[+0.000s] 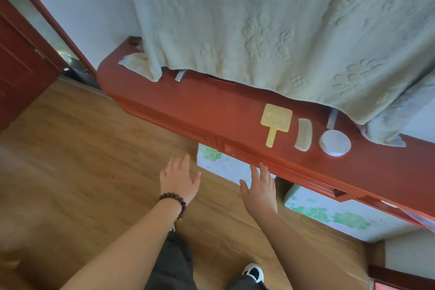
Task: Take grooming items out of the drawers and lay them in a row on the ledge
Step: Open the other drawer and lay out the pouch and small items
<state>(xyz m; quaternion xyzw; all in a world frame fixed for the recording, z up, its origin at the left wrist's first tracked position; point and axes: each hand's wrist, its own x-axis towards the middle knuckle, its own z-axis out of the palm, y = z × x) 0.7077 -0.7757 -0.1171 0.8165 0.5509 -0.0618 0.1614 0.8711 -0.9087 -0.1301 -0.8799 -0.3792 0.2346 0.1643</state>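
Three grooming items lie side by side on the red wooden ledge [200, 106]: a yellow hand mirror [275, 122] with its handle toward me, a pale curved comb [304, 134], and a round white box [334, 143] at the right. My left hand [179, 177], with a dark bead bracelet on the wrist, is held out flat and empty in front of the ledge. My right hand [260, 187] is also flat and empty, its fingertips at the ledge's lower front edge. The drawer fronts [313, 183] under the ledge look closed.
A pale embossed blanket [270, 26] hangs over the back of the ledge. White boxes with green flower print [329, 214] sit on the wooden floor [70, 160] below. A red door [21, 68] stands at the left. My shoe [254, 272] shows at the bottom.
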